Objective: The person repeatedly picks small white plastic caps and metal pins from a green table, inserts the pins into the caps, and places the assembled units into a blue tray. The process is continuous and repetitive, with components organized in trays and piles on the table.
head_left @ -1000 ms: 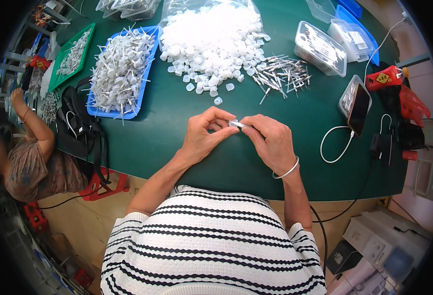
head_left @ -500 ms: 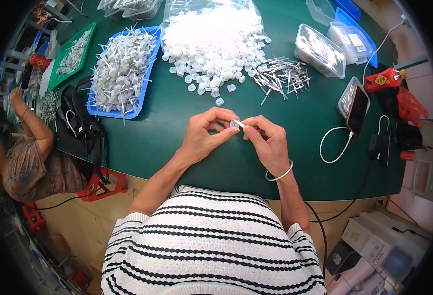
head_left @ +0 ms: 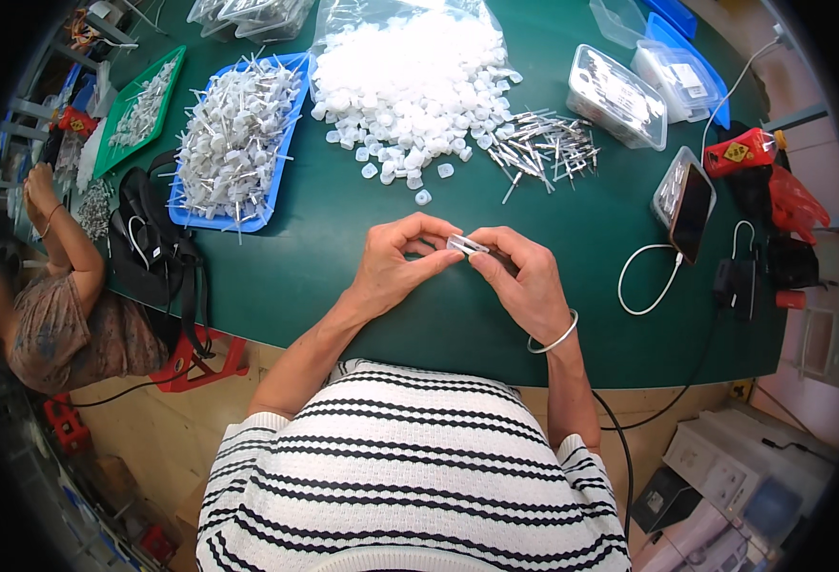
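Note:
Over the table in front of me, my left hand (head_left: 395, 259) pinches a small translucent white plastic cap (head_left: 455, 242) between thumb and forefinger. From the right, my right hand (head_left: 526, 275) grips a thin metal pin (head_left: 476, 247) whose end meets the cap; exactly how far it reaches inside is too small to tell. Just beyond my hands lies a large heap of similar white caps (head_left: 410, 86), spilling from a clear plastic bag. To its right is a loose pile of metal pins (head_left: 548, 148).
A blue tray (head_left: 272, 205) of caps with pins stands on the left, beside a black bag (head_left: 143, 224) and a green tray (head_left: 173, 91). At right are clear boxes (head_left: 619, 95), a phone (head_left: 692, 214) and its white cable (head_left: 621, 286). Another person (head_left: 76, 315) sits at far left.
My right hand has turned slightly and its fingertips have closed in on the cap, with the pin lying flatter against it. At far left, the other person's hands have come together.

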Demonstrator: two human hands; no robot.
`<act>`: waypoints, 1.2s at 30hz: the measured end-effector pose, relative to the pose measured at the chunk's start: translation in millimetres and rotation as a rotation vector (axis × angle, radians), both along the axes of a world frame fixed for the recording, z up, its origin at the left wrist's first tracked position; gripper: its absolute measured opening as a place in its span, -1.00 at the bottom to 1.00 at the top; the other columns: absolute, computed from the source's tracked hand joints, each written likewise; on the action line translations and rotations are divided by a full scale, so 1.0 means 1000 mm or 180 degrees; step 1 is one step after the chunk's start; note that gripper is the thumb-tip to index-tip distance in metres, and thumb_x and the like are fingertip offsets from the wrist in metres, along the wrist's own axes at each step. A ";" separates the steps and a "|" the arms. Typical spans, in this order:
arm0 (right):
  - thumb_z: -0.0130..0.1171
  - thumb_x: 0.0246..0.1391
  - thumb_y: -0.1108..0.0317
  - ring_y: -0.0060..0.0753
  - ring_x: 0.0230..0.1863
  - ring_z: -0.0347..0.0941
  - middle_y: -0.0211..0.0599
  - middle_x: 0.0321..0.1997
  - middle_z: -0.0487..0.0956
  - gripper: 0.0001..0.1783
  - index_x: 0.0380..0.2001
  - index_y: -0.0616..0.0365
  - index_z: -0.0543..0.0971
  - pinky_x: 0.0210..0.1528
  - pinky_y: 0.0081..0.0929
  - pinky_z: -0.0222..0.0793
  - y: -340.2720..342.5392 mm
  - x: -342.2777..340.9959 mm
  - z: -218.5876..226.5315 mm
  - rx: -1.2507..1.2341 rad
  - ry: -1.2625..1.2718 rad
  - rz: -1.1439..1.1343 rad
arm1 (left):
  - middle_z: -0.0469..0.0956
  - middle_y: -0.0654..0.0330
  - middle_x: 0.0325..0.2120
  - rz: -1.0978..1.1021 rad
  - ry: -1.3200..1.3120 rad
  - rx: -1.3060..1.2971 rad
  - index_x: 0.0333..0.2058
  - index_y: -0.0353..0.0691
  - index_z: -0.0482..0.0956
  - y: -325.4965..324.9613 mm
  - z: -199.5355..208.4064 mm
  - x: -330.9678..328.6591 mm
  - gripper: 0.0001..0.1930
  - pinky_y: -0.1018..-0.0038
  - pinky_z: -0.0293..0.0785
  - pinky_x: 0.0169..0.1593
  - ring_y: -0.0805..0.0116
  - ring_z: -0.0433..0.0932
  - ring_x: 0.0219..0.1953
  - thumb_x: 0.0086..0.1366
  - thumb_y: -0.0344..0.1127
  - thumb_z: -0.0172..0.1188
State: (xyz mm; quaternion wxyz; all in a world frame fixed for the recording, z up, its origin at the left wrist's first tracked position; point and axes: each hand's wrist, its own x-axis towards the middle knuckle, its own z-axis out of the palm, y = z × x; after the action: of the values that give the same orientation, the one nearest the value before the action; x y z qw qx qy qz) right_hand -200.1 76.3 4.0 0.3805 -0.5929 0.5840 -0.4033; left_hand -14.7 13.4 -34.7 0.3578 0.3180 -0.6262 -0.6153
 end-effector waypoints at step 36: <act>0.24 0.02 0.58 -0.55 -0.44 0.55 -0.31 -0.36 0.61 -0.87 -0.30 0.28 0.59 -0.39 -0.62 0.48 -0.025 0.027 -0.015 -0.0776 -0.0827 -0.0551 | 0.56 0.23 -0.30 -0.0153 0.1493 0.2772 -0.04 -0.41 0.49 -0.017 0.003 0.010 -0.68 0.71 0.49 -0.25 0.57 0.51 -0.30 0.32 -0.32 0.16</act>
State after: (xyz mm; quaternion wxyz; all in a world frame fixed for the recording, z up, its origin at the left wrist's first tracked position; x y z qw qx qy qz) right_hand -173.6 51.5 -11.4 0.3420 -0.5251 0.5256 -0.5754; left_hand -4.8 -3.9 -32.2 0.3087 0.2764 -0.2207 -0.8830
